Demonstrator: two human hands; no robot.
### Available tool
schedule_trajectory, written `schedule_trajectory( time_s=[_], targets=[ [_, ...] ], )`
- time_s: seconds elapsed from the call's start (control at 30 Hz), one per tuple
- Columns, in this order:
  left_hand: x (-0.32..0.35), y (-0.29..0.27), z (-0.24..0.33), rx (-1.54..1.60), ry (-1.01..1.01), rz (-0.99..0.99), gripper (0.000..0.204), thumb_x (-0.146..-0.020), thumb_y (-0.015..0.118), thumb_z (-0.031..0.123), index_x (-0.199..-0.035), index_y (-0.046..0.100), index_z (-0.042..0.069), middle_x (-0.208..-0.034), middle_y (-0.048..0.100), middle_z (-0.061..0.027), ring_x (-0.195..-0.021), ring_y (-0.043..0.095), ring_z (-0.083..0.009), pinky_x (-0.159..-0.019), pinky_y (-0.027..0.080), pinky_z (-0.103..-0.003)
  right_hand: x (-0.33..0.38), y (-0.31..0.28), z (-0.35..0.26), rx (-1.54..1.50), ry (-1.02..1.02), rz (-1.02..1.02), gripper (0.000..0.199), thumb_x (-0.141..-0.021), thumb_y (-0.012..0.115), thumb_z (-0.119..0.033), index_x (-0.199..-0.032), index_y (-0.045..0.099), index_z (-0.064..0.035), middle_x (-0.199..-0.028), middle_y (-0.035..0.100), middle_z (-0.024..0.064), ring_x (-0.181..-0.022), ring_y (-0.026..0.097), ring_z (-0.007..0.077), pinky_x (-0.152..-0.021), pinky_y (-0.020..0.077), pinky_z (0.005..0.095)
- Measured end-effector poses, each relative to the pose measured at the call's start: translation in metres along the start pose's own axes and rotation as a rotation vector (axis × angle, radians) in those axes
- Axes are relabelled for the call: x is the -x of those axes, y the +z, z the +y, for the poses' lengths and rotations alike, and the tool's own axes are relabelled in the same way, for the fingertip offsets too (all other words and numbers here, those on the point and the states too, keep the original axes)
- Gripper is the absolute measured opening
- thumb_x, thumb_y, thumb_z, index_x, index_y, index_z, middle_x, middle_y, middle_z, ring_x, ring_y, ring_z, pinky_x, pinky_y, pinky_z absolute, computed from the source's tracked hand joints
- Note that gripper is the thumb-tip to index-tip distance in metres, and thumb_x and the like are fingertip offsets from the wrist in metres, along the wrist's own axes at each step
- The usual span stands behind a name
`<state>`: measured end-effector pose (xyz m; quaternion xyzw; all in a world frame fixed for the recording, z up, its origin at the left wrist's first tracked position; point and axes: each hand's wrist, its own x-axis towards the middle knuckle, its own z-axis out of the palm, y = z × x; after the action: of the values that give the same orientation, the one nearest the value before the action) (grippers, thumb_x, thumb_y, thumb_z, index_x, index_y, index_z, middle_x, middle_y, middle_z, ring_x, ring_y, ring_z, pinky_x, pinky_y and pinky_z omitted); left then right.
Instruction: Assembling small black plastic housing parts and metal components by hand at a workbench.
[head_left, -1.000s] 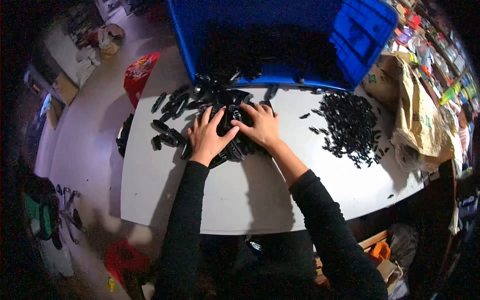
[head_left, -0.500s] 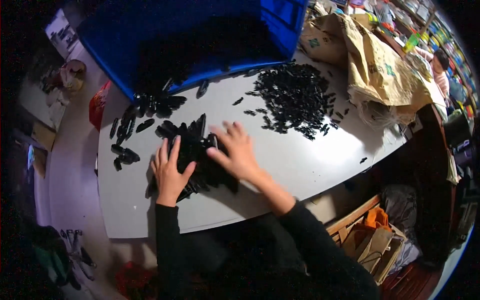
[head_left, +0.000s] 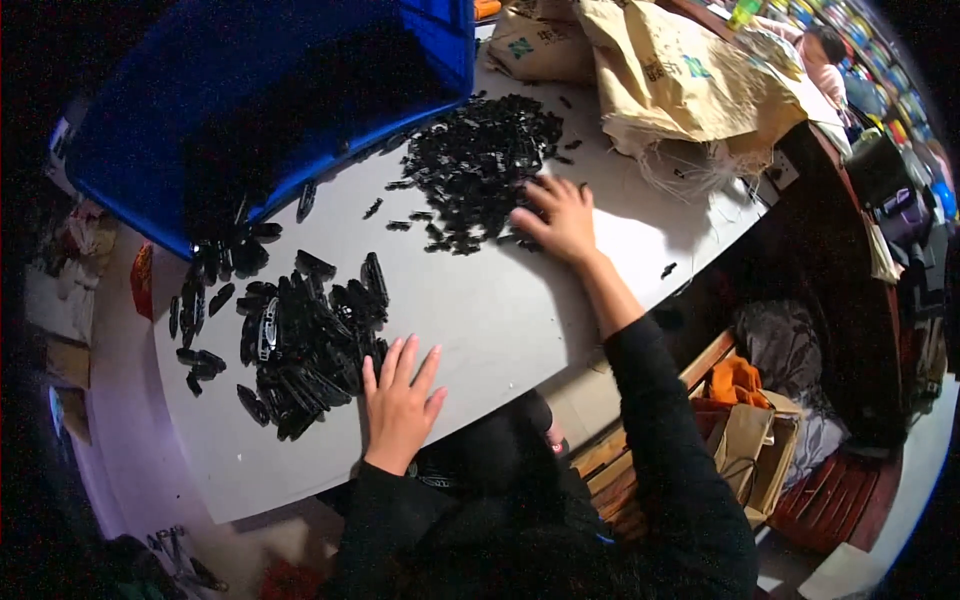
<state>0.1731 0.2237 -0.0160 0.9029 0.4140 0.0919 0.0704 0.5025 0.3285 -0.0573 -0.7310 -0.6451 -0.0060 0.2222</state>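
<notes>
Blue plastic crate (head_left: 438, 45) is on its side on the white counter (head_left: 480, 330). Heap of long black plastic pieces (head_left: 310, 345) sits in front of the crate; heap of small black pieces (head_left: 465, 165) sits just right of the crate. Left hand (head_left: 398, 405) in front of the crate, beside the long pieces, fingers spread. Right hand (head_left: 562, 222) to the crate's right, at the small heap's edge, fingers slightly apart; contact unclear. Tan sack (head_left: 690, 85) right of the crate.
</notes>
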Motion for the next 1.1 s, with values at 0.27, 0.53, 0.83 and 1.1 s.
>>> schedule_trajectory(
  time_s=[0.27, 0.53, 0.83, 1.1],
  targets=[
    [0.039, 0.002, -0.003, 0.013, 0.011, 0.012, 0.043, -0.081, 0.054, 0.014, -0.124, 0.049, 0.009, -0.131, 0.044, -0.0104, -0.124, 0.037, -0.0249, -0.104, 0.019, -0.05, 0.077, 0.02, -0.137, -0.06, -0.045, 0.092, 0.057, -0.079, 0.053, -0.054, -0.123, 0.051, -0.0179, -0.131, 0.041, 0.0202, -0.125, 0.032, 0.0388, -0.102, 0.0162, 0.0594],
    [0.063, 0.01, -0.014, 0.016, 0.023, 0.118, 0.036, -0.082, 0.051, 0.009, -0.118, 0.054, 0.009, -0.126, 0.048, -0.0118, -0.123, 0.04, -0.0265, -0.104, 0.021, -0.05, 0.098, -0.045, -0.077, -0.462, 0.032, 0.584, 0.028, -0.073, 0.066, -0.011, -0.099, 0.059, -0.0058, -0.106, 0.055, 0.0166, -0.101, 0.051, 0.0335, -0.091, 0.0384, 0.039],
    [0.067, 0.015, -0.009, 0.057, -0.255, 0.378, 0.033, -0.073, 0.065, 0.005, -0.104, 0.055, 0.006, -0.104, 0.047, -0.0112, -0.096, 0.046, -0.0313, -0.079, 0.04, -0.038, 0.121, -0.077, 0.066, 0.166, 0.357, 0.13, 0.019, -0.083, 0.056, -0.025, -0.084, 0.053, -0.0059, -0.089, 0.054, 0.0148, -0.083, 0.055, 0.0359, -0.067, 0.0444, 0.0432],
    [0.074, 0.009, -0.021, 0.105, -0.35, 0.347, 0.022, -0.083, 0.058, 0.007, -0.102, 0.049, 0.001, -0.099, 0.049, -0.0129, -0.09, 0.051, -0.0282, -0.078, 0.043, -0.035, 0.128, -0.019, -0.075, -0.438, 0.293, 0.115, 0.014, -0.078, 0.056, -0.019, -0.082, 0.053, -0.0057, -0.078, 0.057, 0.0175, -0.077, 0.056, 0.0354, -0.069, 0.046, 0.0438]
  ],
)
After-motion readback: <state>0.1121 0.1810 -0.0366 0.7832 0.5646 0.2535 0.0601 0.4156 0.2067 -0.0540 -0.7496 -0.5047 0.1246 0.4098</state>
